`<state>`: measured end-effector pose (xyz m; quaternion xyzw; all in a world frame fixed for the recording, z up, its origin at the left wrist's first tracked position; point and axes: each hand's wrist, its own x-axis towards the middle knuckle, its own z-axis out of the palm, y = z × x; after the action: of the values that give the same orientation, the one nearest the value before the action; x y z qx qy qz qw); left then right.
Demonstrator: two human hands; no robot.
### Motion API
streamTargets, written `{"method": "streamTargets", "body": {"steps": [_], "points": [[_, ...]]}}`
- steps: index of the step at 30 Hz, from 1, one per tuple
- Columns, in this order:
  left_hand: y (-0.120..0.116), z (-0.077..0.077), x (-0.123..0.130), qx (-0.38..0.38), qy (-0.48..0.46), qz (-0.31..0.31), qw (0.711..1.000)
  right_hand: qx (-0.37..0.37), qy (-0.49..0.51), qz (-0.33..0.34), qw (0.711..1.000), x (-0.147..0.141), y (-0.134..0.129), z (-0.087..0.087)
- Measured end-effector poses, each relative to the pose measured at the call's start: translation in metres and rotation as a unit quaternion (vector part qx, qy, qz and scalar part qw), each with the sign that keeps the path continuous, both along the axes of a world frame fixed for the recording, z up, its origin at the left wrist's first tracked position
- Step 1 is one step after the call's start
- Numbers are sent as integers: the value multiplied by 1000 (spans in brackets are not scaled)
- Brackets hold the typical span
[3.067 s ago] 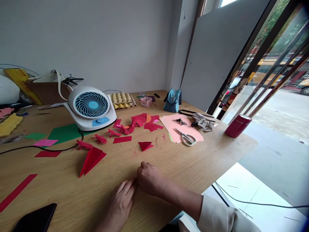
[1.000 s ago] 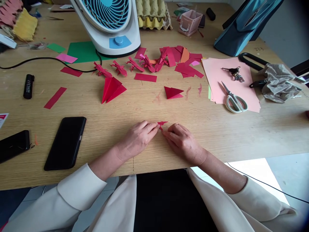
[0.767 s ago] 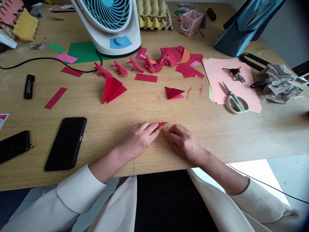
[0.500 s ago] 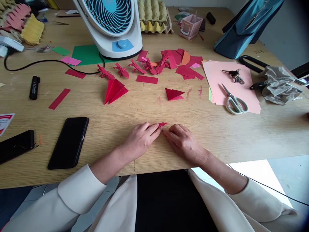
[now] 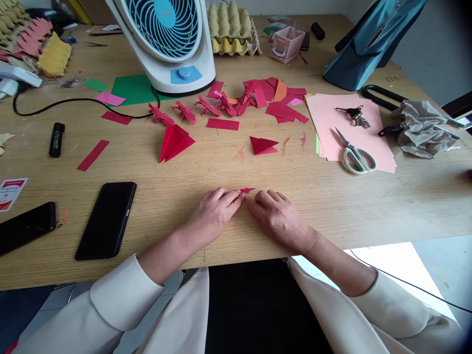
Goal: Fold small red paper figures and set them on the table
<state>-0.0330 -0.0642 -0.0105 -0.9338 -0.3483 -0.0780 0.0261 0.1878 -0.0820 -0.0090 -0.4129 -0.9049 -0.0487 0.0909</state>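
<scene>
A small, narrow piece of folded red paper (image 5: 248, 190) lies low over the desk near its front edge, its pointed tip sticking out to the right. My left hand (image 5: 216, 212) pinches it, with fingers laid along its top and covering much of it. From the other side, my right hand (image 5: 280, 216) is closed, thumb and forefinger meeting at the paper's near edge; its fingertips are partly hidden. Beyond the hands lie a small folded red triangle (image 5: 262, 145) and a larger pleated red paper piece (image 5: 174, 142). Several folded red figures (image 5: 185, 112) stand in a row behind them.
A fan (image 5: 177, 73) stands at the back, near egg cartons (image 5: 230, 29). Scissors (image 5: 356, 155) and keys (image 5: 354, 115) rest on pink paper (image 5: 324, 113) at right. Phones (image 5: 106, 221) and a black marker (image 5: 56, 140) are at left. Red scraps (image 5: 285, 110) lie loosely piled.
The camera view has shifted slightly. Both hands stay at the same spot on the folded red paper, with barely any movement of the fingers.
</scene>
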Motion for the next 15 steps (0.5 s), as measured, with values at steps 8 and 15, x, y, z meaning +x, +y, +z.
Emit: {"method": "streamTargets", "body": {"steps": [8,15], "points": [[-12,11,15,-24,26,39,999,10,-61,24,998,14,-3,11],[-7,2,2,-91,-120,14,988,9,-35,21,999,24,4,8]]}}
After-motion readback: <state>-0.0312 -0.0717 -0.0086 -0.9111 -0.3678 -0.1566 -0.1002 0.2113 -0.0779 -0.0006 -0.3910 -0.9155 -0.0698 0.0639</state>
